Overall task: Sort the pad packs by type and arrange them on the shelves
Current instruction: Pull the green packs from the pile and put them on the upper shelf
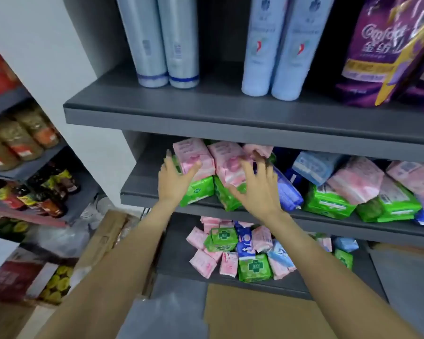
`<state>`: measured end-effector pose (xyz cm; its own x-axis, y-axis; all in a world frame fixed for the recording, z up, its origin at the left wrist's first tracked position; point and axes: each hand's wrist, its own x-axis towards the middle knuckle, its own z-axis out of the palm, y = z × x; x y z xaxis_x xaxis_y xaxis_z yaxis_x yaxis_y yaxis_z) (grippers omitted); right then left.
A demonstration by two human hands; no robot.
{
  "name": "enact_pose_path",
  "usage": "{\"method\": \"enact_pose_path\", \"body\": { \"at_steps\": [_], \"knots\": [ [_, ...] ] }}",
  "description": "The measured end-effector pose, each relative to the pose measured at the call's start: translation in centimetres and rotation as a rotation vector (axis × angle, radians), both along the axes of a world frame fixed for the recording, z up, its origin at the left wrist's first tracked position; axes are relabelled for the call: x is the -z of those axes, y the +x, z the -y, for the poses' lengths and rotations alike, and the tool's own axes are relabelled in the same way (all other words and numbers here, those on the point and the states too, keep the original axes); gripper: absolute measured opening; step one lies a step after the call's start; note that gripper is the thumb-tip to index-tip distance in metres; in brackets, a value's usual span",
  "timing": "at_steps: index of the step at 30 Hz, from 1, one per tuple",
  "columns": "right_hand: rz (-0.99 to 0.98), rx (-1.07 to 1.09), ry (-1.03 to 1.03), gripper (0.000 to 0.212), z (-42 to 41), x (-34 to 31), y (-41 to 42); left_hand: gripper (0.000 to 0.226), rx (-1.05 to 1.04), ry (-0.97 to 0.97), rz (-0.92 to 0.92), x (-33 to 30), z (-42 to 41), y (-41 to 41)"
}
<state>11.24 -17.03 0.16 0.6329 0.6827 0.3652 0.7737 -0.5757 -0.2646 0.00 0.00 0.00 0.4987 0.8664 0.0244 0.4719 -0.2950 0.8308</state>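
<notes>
Mixed pad packs crowd the middle shelf (142, 199). At its left end, pink packs (194, 155) lie on top of green packs (200, 190). My left hand (174, 179) reaches to the left pink pack, fingers straight, thumb touching its front. My right hand (257, 184) is spread with straight fingers over a second pink pack (227, 162) and the green pack (227, 196) under it. Blue packs (289, 189) lie just right of my right hand. More pink, green and blue packs (240, 250) lie jumbled on the lower shelf.
The upper shelf (206, 111) carries tall pale bottles (274, 50) and purple refill bags (387, 50). Further pink, green and blue packs (367, 189) fill the middle shelf's right side. Cardboard boxes (103, 241) stand on the floor at left. A side rack holds jars and bottles (22, 140).
</notes>
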Motion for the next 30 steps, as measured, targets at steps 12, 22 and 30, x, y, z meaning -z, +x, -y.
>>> {"method": "enact_pose_path", "body": {
  "at_steps": [12, 22, 30],
  "knots": [
    [-0.12, 0.16, 0.136, 0.064, -5.3, 2.2, 1.2, 0.091, 0.054, -0.084, 0.236, 2.1, -1.3, 2.6],
    [-0.384, 0.078, 0.54, 0.07, 8.7, 3.0, -5.6, 0.109, 0.319, -0.238, 0.555, 1.2, 10.8, -3.5],
    [-0.602, 0.133, 0.33, 0.072, 25.8, 11.1, -2.1, 0.108, 0.455, -0.362, 0.289, 12.0, 24.5, -0.9]
  ]
}}
